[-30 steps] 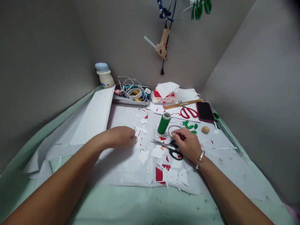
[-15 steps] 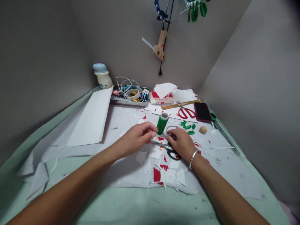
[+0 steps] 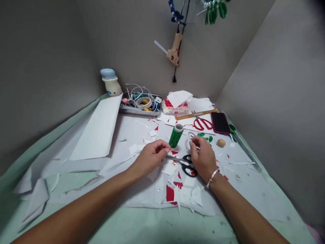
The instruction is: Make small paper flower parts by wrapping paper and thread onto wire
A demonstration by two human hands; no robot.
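My left hand (image 3: 156, 152) is closed in a pinch beside the green thread spool (image 3: 176, 136), which stands upright. Whatever is between its fingertips is too fine to make out. Several thin wires (image 3: 124, 161) show to the left of this hand; whether they are held I cannot tell. My right hand (image 3: 203, 152), with a bracelet on the wrist, has its fingers closed on a thin pale loop (image 3: 191, 135), partly hidden behind them. Between the hands lie black-handled scissors (image 3: 186, 164), open on the paper scraps. Green leaf-shaped pieces (image 3: 209, 139) are just beyond my right hand.
Red and white scraps (image 3: 170, 193) litter the paper sheet. Behind are a metal tray (image 3: 142, 111) of supplies, a tissue pack (image 3: 175, 106), red scissors (image 3: 203, 124), a ruler (image 3: 195, 114) and a phone (image 3: 220, 123). A glue gun (image 3: 174, 51) hangs on the wall.
My right hand has shifted right, off the black-handled scissors, and the pale loop has moved with it. My left hand has moved slightly down, and the thin wires now show beside it.
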